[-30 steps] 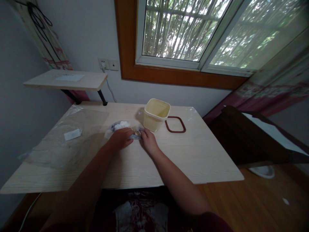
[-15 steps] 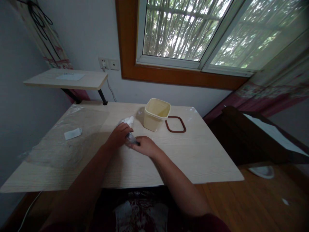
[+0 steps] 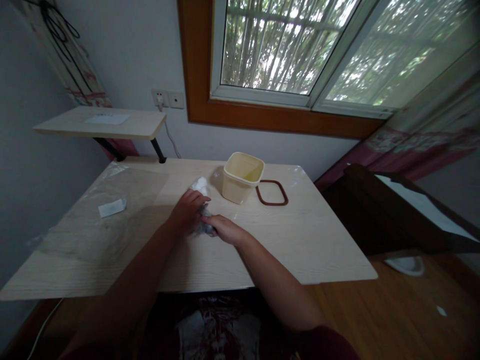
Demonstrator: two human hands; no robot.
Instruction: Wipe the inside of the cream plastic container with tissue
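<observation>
A crumpled clear plastic bag (image 3: 205,228) with something dark inside is between my hands, over the middle of the table. My left hand (image 3: 188,209) is closed on it from the left, and my right hand (image 3: 226,229) pinches it from the right. White crumpled material (image 3: 201,185) sticks out just beyond my left fingers. Behind my hands stands a cream plastic container (image 3: 240,185), upright and without a lid. A reddish-brown square ring (image 3: 272,203) lies flat on the table to its right.
On the left of the pale table (image 3: 300,240) lie a clear plastic sheet (image 3: 101,232) and a white paper piece (image 3: 112,208). A raised shelf (image 3: 138,125) stands at the back left. A dark piece of furniture is on the right.
The plastic bag between my hands has changed shape and hangs a little lower. My left hand has shifted slightly to the right. The container and ring stay in place.
</observation>
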